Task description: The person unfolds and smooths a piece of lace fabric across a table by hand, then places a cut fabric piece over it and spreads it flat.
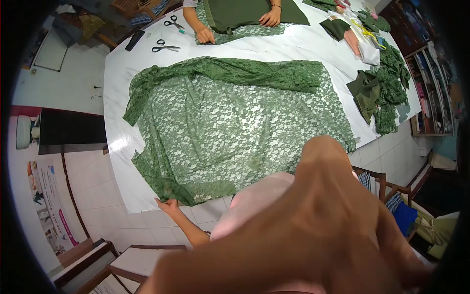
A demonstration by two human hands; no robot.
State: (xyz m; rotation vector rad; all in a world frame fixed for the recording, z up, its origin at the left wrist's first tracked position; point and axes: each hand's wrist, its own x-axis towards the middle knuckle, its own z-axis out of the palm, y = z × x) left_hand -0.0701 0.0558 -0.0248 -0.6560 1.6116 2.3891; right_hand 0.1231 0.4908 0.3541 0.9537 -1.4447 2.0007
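A wide piece of green lace fabric (230,127) lies spread over the white table, its far edge folded into a thicker, darker band. At its near left corner my left hand (170,206) is closed on the lace edge, beside the table's rim. Part of the lace is bunched and doubled there. My right hand does not show; a large blurred stretch of skin (318,210) fills the lower right and covers that side of the near edge. The pink clothing (249,201) I wear touches or overlaps the lace's near edge; I cannot tell which.
Across the white table (120,186), another person's hands (205,35) rest on dark green cloth (240,14) over lace. Two pairs of scissors (165,47) and a black object (134,41) lie at far left. Green scraps (391,73) pile at right. A wooden bench (147,259) stands lower left.
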